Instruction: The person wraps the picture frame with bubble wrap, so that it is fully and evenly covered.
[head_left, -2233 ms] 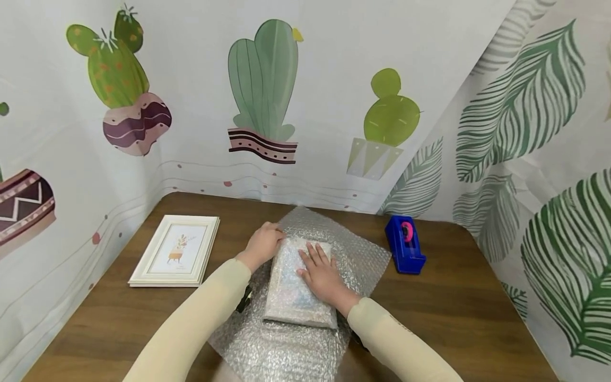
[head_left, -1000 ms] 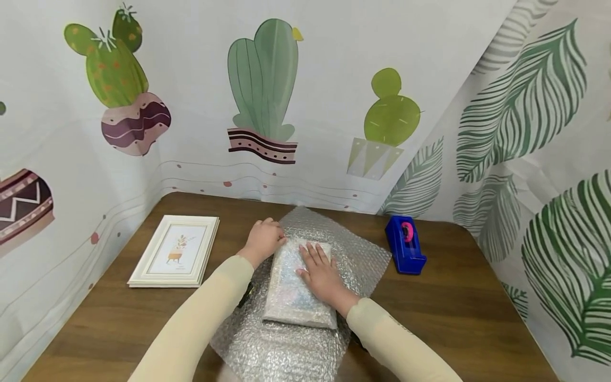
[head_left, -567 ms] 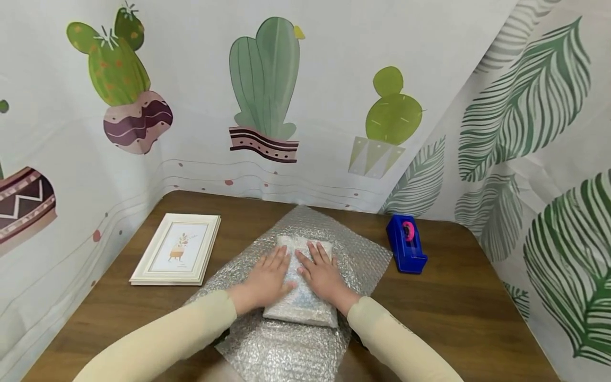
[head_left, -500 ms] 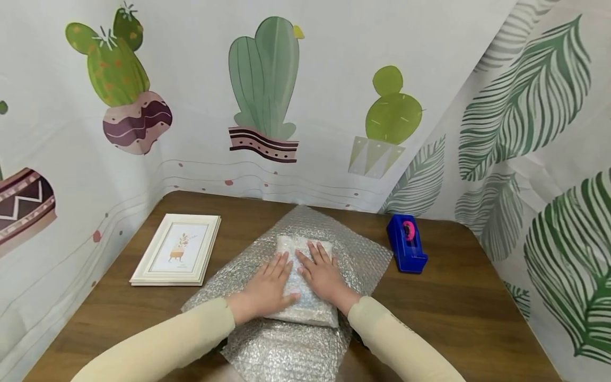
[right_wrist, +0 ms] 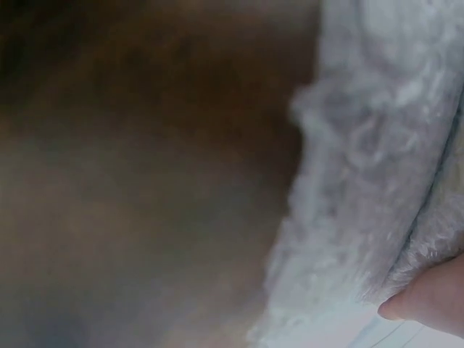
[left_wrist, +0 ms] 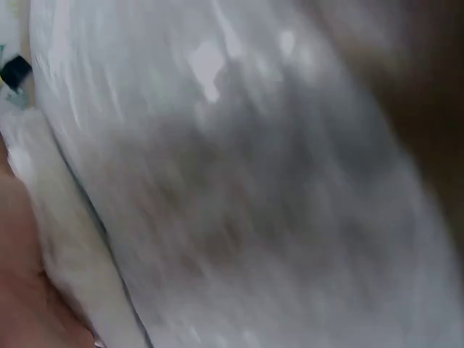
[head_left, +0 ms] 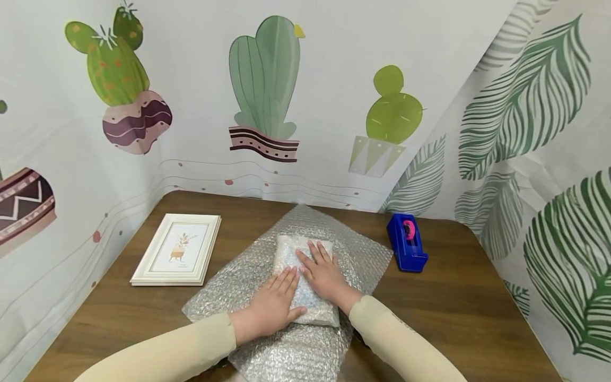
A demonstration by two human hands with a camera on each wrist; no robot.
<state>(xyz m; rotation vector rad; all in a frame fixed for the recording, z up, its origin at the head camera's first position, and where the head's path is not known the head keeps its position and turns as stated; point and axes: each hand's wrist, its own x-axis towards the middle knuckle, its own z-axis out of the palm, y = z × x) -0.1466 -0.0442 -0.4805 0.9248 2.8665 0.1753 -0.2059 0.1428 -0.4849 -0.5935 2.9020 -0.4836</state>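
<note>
A flat rectangular package [head_left: 288,252] wrapped in bubble wrap lies on a larger bubble wrap sheet [head_left: 224,289], which is spread cornerwise on the table. My left hand [head_left: 273,305] rests on the package's front left part, its fingers straight. Flat on the package's right side lies my right hand [head_left: 326,273], fingers spread. In the left wrist view, part of my left hand [left_wrist: 32,283] shows beside the package edge [left_wrist: 80,239] and the blurred sheet [left_wrist: 232,217]. One fingertip of my right hand [right_wrist: 431,297] touches bubble wrap [right_wrist: 355,181] in the right wrist view.
A cream picture frame [head_left: 155,233] with a plant drawing lies at the left of the brown wooden table [head_left: 458,297]. At the right stands a blue tape dispenser [head_left: 411,254] with a pink core. A cactus-print cloth [head_left: 329,106] hangs behind the table.
My left hand has left the package's far left corner and slid toward its front left. The sheet's left corner now lies spread on the table. My right hand has stayed in place.
</note>
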